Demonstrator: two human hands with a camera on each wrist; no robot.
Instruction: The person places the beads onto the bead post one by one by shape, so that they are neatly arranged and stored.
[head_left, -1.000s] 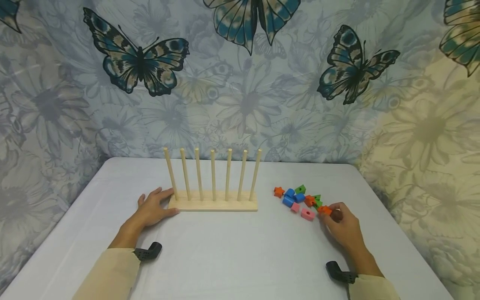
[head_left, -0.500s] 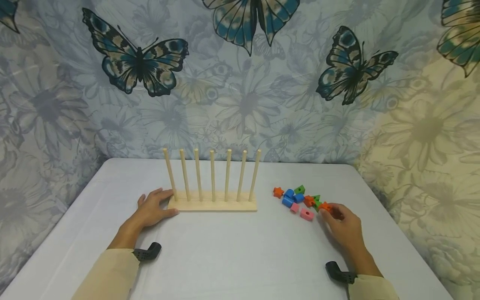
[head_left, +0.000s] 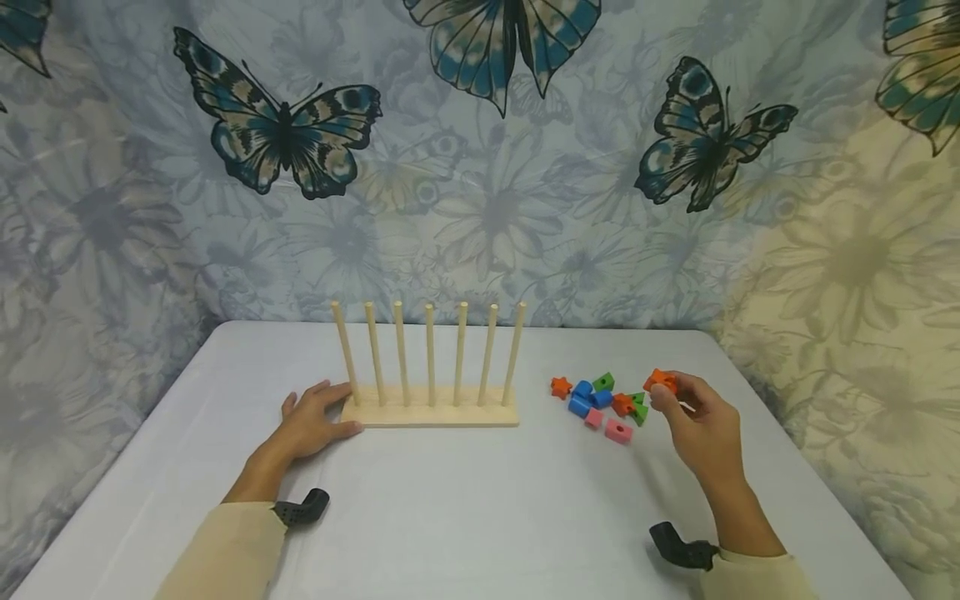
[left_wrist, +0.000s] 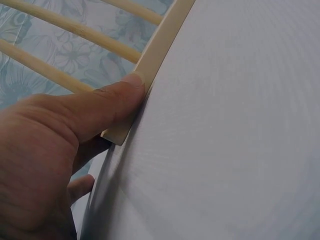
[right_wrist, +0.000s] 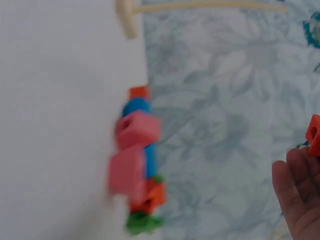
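My left hand [head_left: 307, 425] grips the left end of a wooden peg rack [head_left: 435, 414], whose several upright pegs hold nothing. In the left wrist view its thumb [left_wrist: 112, 105] presses the front of the base, with the other fingers partly hidden behind. My right hand [head_left: 708, 429] pinches an orange star bead [head_left: 660, 381] above the table, right of the bead pile. Only part of that held bead shows at the right wrist view's edge. On the table lie orange stars [head_left: 561, 387], blue beads [head_left: 579, 406], pink beads [head_left: 618, 431] and green triangles [head_left: 603, 382].
The white table [head_left: 465, 508] ends at the back against a wall cover [head_left: 495, 208] printed with butterflies and flowers. The loose beads lie close together, right of the rack. A black device [head_left: 303, 507] sits at the left wrist, another black device [head_left: 682, 546] at the right.
My right hand has lifted an orange star bead off the table, up and slightly to the right, away from the pile. The left hand stays on the rack.
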